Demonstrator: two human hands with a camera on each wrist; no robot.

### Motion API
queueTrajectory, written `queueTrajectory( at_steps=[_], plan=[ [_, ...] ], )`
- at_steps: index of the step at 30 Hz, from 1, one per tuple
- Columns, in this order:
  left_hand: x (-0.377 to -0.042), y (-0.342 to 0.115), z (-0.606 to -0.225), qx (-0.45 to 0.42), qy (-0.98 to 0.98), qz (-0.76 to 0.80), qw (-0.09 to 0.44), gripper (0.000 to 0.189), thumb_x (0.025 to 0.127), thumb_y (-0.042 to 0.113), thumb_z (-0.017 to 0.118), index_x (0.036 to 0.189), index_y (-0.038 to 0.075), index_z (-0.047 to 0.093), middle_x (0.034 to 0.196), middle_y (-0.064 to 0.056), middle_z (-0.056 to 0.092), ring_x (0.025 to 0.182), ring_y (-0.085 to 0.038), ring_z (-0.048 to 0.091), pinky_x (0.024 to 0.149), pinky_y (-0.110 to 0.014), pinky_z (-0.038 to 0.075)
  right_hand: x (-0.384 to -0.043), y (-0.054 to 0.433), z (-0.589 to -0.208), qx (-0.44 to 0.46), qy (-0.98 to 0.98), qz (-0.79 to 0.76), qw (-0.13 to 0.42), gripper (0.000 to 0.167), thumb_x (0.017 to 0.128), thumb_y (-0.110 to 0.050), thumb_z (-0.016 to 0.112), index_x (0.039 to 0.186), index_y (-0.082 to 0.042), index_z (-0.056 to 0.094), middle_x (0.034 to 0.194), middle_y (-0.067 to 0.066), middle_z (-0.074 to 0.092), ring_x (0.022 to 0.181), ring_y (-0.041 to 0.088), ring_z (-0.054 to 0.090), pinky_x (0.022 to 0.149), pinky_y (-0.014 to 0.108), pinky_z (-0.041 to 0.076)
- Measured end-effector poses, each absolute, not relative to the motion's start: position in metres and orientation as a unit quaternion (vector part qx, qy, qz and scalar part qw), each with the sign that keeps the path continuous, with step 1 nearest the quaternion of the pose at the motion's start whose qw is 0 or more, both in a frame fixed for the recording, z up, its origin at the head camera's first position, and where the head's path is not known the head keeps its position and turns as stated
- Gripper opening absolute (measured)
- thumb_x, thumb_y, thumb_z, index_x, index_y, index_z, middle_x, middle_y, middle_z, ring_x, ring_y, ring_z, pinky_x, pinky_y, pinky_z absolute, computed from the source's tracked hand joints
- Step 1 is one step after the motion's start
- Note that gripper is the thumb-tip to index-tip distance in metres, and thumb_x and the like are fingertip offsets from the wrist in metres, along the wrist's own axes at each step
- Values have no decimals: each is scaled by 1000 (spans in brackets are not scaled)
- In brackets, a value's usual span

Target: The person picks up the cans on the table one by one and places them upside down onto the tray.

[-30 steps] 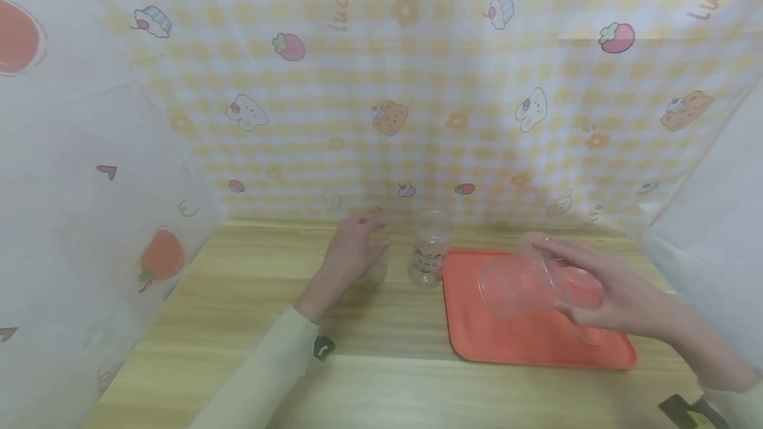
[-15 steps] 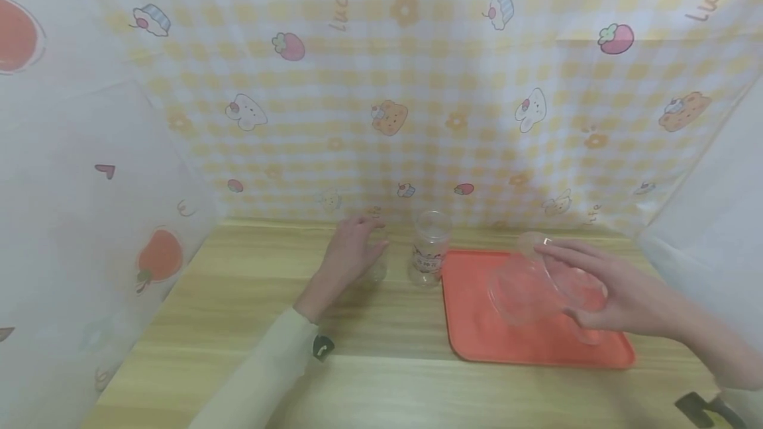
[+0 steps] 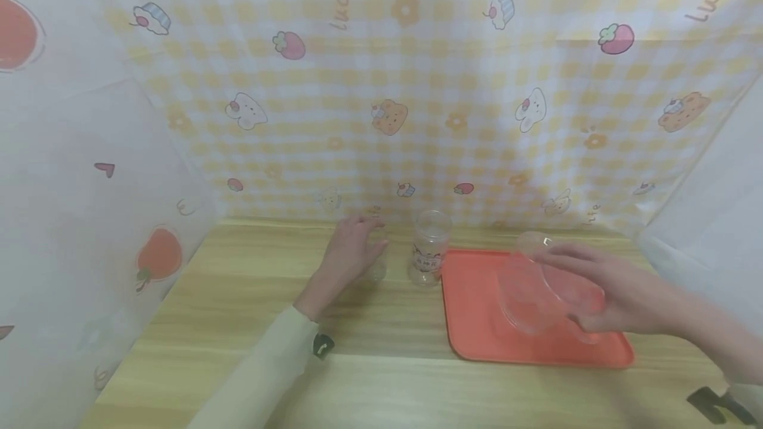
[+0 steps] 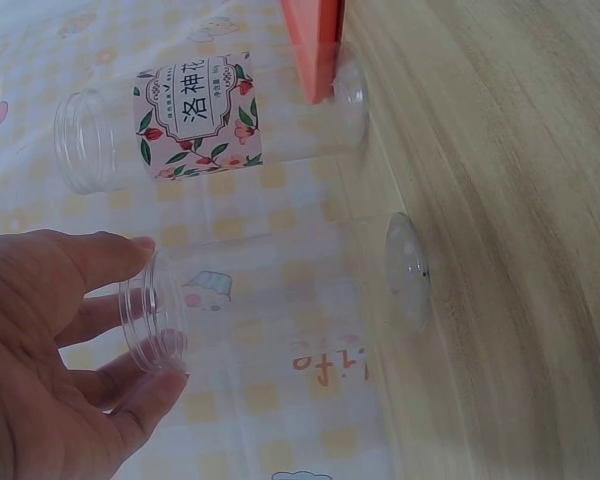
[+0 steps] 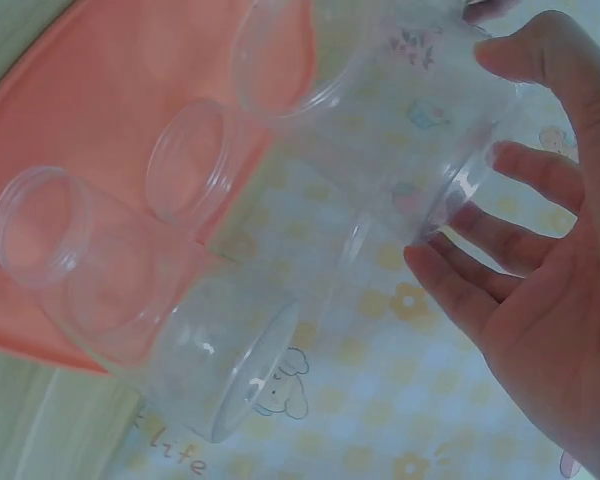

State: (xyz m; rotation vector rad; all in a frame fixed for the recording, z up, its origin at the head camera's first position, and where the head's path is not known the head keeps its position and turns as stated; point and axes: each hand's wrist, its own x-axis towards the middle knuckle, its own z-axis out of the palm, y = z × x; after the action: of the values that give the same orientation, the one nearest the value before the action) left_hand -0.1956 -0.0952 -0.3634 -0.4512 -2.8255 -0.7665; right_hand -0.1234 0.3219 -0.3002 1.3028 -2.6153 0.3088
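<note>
On the desk (image 3: pixel 357 389), left fingers (image 4: pixel 145 412) are gripping one jar (image 4: pixel 280 285) near the back edge; right fingers (image 5: pixel 545 178) are grasping a tilted jar (image 3: pixel 536 293), apparently positioning it, next requiring steady alignment.

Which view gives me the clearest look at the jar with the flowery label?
The left wrist view: the labelled jar shows whole there, its label large and clear. The head view shows it smaller, upright, the label harder to read. In the right wrist view I can't pick it out with certainty.
</note>
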Motion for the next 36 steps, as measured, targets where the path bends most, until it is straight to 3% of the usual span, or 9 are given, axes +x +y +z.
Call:
queueTrajectory(
  at_steps=[7,14,19,26,36],
  plan=[
    [-197,-95,-364,-161,-948,-254,102,41,94,26,75,130,9,67,133,-16,62,124,-37,53,106,-49,45,-122,323,-305,434,-891,113,71,97,55,-17,90,146,-12,56,137,12,56,108,26,62,67,27,53],
    [-196,-95,-362,-157,-948,-258,100,41,94,26,76,130,9,67,134,-17,61,125,-37,53,107,-50,43,-123,322,-311,440,-889,122,41,94,58,-13,88,146,-16,55,141,15,52,115,32,59,63,23,49],
    [-197,-96,-364,-162,-946,-260,105,40,93,25,76,128,8,68,132,-16,62,125,-37,53,108,-50,43,-124,322,-317,461,-876,135,37,88,57,-7,85,141,-6,59,136,9,50,98,16,59,59,18,46],
    [-197,-97,-366,-162,-943,-270,108,41,93,24,77,128,7,68,132,-16,62,124,-37,53,107,-50,43,-125,322,-328,469,-873,114,62,86,53,-6,84,136,-6,63,137,7,54,120,30,50,72,25,55],
    [-197,-97,-366,-164,-943,-269,110,41,93,24,76,129,7,67,132,-17,62,124,-37,53,107,-50,43,-127,321,-338,482,-865,102,94,87,53,-10,86,137,-11,62,129,8,62,114,30,59,74,35,59]
  ],
)
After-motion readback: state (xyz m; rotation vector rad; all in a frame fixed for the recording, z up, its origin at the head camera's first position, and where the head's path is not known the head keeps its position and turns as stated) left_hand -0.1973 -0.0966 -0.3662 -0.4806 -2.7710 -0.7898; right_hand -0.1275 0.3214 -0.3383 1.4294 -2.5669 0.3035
